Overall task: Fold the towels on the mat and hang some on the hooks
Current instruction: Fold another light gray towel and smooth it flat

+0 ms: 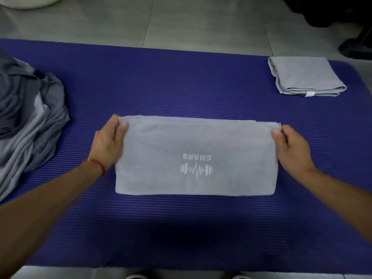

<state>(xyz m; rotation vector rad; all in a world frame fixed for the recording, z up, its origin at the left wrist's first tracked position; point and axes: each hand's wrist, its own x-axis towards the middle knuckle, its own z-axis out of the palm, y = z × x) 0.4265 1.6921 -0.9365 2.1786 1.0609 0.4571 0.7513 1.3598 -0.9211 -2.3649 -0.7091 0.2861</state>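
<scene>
A grey towel (171, 146) with a white dumbbell logo lies folded into a wide rectangle in the middle of the purple mat (181, 81). My left hand (109, 140) pinches the towel's far left corner. My right hand (291, 147) pinches its far right corner. A second grey towel (304, 74), folded small, rests at the mat's far right. A heap of unfolded grey towels (28, 121) is piled at the left edge of the mat. No hooks are in view.
Grey floor tiles (181, 21) run beyond the mat. A white rounded object (28, 2) sits at the top left. Dark objects (346, 21) stand at the top right. Shoe tips (136, 276) show at the bottom edge.
</scene>
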